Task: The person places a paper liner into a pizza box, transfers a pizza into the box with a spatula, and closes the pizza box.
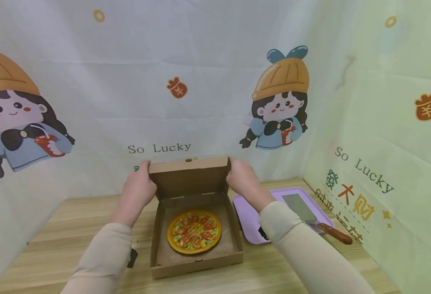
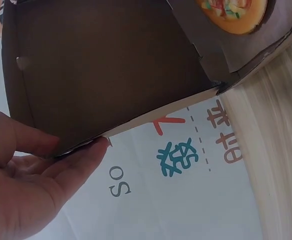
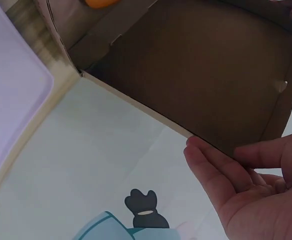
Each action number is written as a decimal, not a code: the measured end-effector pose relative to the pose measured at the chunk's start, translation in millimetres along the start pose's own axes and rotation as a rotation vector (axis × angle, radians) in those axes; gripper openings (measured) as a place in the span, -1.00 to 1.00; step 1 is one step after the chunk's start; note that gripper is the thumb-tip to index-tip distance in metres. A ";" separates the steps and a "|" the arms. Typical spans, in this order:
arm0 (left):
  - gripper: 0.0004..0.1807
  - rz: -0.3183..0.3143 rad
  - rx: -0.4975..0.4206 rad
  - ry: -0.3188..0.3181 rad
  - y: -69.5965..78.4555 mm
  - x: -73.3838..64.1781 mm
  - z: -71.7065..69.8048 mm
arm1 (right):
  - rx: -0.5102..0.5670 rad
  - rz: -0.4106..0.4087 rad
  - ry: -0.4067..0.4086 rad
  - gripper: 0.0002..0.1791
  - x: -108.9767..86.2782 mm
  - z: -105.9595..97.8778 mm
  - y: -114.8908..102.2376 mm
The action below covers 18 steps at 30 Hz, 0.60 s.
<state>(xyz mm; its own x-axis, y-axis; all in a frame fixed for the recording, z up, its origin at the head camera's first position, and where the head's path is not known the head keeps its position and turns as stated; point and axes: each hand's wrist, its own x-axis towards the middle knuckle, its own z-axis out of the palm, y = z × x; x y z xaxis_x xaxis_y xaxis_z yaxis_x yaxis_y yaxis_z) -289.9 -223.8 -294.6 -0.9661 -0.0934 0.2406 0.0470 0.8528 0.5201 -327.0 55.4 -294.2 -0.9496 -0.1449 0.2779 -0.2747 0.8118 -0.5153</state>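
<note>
A brown cardboard pizza box point(image 1: 197, 261) stands on the table with its lid point(image 1: 189, 181) raised. Inside lies a round pizza point(image 1: 194, 231) with an orange-yellow rim and mixed toppings. My left hand point(image 1: 138, 190) pinches the lid's left front corner; in the left wrist view the thumb is on the inner face and the fingers point(image 2: 81, 162) are behind. At the opposite corner, my right hand point(image 1: 243, 179) pinches the lid the same way, thumb inside and fingers point(image 3: 211, 170) outside. The pizza is only partly visible in both wrist views.
To the right of the box lies a lilac tray point(image 1: 250, 228), partly hidden by my right forearm. A wide metal spatula point(image 1: 300, 207) with a wooden handle point(image 1: 334, 233) rests across it. Printed cloth walls point(image 1: 215, 102) enclose the table point(image 1: 90, 228) at the back and right.
</note>
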 end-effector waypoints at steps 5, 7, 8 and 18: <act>-0.25 0.003 0.016 0.027 1.7 0.0 -3.3 | -0.006 0.000 -0.004 -0.37 0.0 -1.9 0.5; -0.24 0.003 0.025 0.036 3.9 -0.6 -5.2 | -0.009 -0.003 -0.004 -0.37 -0.7 -3.7 0.4; -0.24 0.003 0.026 0.038 4.9 -0.9 -6.2 | -0.011 -0.003 -0.004 -0.36 -1.4 -4.8 0.4; -0.25 0.027 0.052 0.051 8.6 -16.1 -8.4 | -0.010 -0.038 0.018 -0.41 -22.4 -10.3 1.3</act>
<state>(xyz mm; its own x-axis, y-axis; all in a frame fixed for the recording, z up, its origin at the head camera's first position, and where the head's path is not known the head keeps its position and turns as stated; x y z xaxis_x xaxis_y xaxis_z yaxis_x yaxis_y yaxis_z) -271.8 -219.3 -287.1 -0.9504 -0.0949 0.2961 0.0583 0.8809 0.4696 -304.6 65.6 -292.7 -0.9356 -0.1658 0.3116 -0.3089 0.8117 -0.4957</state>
